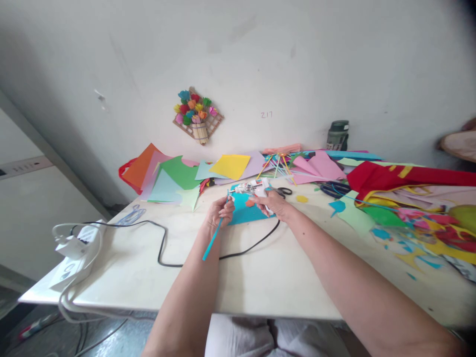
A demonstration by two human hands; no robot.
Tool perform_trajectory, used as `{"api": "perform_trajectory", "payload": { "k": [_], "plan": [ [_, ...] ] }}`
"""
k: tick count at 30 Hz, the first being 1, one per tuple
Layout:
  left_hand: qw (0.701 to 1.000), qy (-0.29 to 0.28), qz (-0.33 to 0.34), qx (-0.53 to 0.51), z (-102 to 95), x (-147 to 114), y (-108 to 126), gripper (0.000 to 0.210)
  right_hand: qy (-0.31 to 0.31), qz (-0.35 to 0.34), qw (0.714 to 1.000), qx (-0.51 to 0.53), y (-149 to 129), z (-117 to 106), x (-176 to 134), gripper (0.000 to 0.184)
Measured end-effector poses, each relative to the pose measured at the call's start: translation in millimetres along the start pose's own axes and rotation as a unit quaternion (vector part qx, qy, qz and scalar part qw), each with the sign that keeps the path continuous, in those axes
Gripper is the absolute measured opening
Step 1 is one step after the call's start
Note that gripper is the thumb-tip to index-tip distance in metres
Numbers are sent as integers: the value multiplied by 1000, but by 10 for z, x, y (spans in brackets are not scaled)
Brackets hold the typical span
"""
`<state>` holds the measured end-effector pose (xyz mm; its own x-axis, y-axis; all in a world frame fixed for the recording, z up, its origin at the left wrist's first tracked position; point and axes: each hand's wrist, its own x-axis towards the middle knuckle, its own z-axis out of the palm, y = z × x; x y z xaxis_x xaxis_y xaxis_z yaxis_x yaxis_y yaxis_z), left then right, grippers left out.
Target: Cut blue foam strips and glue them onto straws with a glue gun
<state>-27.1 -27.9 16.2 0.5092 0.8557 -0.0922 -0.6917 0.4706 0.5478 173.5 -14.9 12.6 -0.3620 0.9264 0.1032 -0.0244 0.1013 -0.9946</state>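
Observation:
My left hand (220,212) pinches a narrow blue paper strip (211,244), whose long end hangs down toward me over the wrist. Wrapped round the handle of a white hot glue gun (265,187), my right hand (275,204) keeps its nozzle pointing left, close to the top of the strip. Whether the tip touches the strip I cannot tell. Beneath both hands lies a blue paper sheet (243,210), with a small orange piece (249,203) over it. The glue gun's black cord (256,245) loops across the table under my left forearm.
Coloured paper sheets (178,171) line the wall side. Black scissors (284,191) lie just beyond my right hand. Paper scraps (405,243) and red cloth-like material (372,181) cover the right side. A power strip (80,248) sits at the left edge; a dark bottle (337,135) stands at the back.

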Motion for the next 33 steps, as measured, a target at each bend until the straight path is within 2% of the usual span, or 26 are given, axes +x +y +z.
{"api": "perform_trajectory", "payload": {
  "k": [8, 28, 33],
  "plan": [
    [1000, 16, -4, 0, -1, 5, -4, 18, 5, -4, 1000, -1, -6, 9, 1, 33],
    [1000, -19, -7, 18, 2, 3, -14, 23, 11, -23, 1000, 8, 38, 5, 27, 33],
    [1000, 1, 15, 21, 27, -7, -1, 25, 16, -19, 1000, 15, 32, 11, 23, 33]
  ]
}}
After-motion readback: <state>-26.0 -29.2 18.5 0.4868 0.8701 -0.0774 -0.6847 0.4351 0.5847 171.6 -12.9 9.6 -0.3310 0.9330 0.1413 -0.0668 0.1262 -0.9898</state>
